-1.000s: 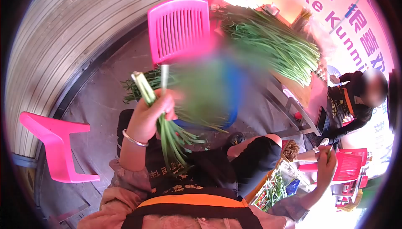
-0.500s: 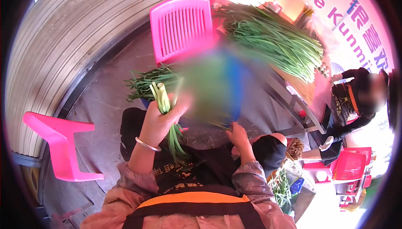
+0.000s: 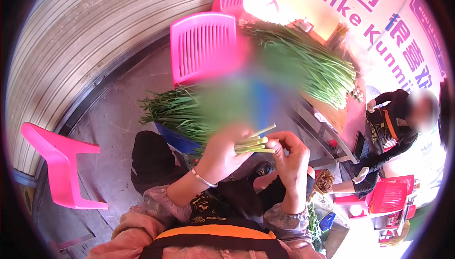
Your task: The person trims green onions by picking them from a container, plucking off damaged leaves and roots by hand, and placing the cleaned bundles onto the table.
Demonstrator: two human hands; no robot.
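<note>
My left hand (image 3: 225,152), with a silver bangle at the wrist, is wrapped round a bunch of green stalks (image 3: 253,145). Their pale cut ends point right. My right hand (image 3: 291,157) is at those ends, thumb and forefinger pinched together; what they hold, if anything, is too small to make out. Beyond my hands a blue container (image 3: 177,138) bears long green leaves (image 3: 175,112), partly hidden by a blurred patch. The leafy part of the held bunch is hidden.
A large heap of green stalks (image 3: 313,69) lies on a table (image 3: 334,114) at the upper right. Pink chairs stand beyond the container (image 3: 204,46) and at the left (image 3: 61,164). A person (image 3: 391,121) sits at the right. Near my right elbow is a box of greens (image 3: 315,226).
My left hand has moved right and turned the bunch from upright to sideways. My right hand has come in from the far right to the stalk ends.
</note>
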